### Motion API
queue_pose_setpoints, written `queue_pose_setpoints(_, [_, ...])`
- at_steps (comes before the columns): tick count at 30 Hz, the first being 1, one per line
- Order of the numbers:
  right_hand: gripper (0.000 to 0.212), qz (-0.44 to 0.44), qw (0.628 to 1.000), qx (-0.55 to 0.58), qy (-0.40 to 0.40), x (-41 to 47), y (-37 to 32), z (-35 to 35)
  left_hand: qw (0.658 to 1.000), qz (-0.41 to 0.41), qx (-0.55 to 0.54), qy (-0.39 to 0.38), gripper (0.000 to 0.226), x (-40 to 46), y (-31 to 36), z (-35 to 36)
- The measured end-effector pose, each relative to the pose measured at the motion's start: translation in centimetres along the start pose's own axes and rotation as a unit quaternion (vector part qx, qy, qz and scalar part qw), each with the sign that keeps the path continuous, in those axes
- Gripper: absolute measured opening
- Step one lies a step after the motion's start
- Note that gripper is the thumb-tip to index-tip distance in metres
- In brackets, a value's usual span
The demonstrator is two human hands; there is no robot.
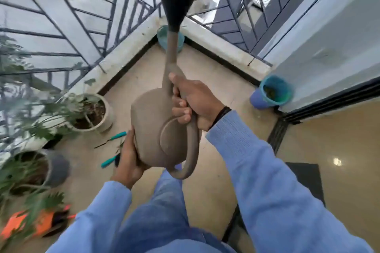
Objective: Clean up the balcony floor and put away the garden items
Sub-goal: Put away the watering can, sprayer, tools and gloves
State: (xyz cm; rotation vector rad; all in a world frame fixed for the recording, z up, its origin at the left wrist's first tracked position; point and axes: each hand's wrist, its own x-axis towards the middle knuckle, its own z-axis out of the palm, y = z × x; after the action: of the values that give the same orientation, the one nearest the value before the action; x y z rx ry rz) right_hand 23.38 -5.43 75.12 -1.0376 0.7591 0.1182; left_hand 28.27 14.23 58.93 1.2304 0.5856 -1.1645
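**Watering can in hand, tools left on the floor**

The right hand (195,102) wrapped the handle of the watering can (156,129); the left hand (127,156) cupped its base, fingers spread. Teal-handled tools (118,135) and orange gloves (41,222) lay on the floor (216,80), so most clearing seemingly remained.

Brown watering can (152,121), long spout ending in a black rose (175,4), held above the balcony floor (216,80): right hand (195,100) wrapped round the handle near the spout base, left hand (128,156) cupped under the body. On the floor at left: white pot with plant (92,113), grey pot (55,168), teal-handled tools (117,135), orange gloves (41,222). Teal pot (164,37) in the railing corner; blue-and-teal pot (271,92) beside the door.
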Motion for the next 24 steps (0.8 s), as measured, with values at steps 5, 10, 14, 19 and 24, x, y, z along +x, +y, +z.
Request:
queue_pose_setpoints(5, [0.036,0.011,0.999,-0.031,0.042,6.3,-6.2,-9.6,0.999,-0.031,0.003,-0.028,0.073,8.0,2.6,12.1])
queue_pose_setpoints(10, [0.040,0.023,0.993,-0.057,0.100,12.6,-12.6,-20.3,0.998,-0.053,0.029,0.004,0.073,15.5,6.7,25.3])
queue_pose_setpoints(14, [0.041,0.019,0.982,-0.101,0.157,17.7,-15.6,-28.6,0.990,-0.052,0.132,0.006,0.055,21.8,9.4,35.1])
queue_pose_setpoints(19, [0.040,0.053,0.949,-0.275,0.143,27.0,-16.7,-39.3,0.992,-0.040,0.119,-0.016,0.069,30.0,11.4,45.9])
queue_pose_setpoints(24, [0.029,0.098,0.871,-0.482,0.002,38.6,-14.3,-51.5,0.997,-0.064,-0.044,-0.012,0.087,40.1,10.2,52.6])
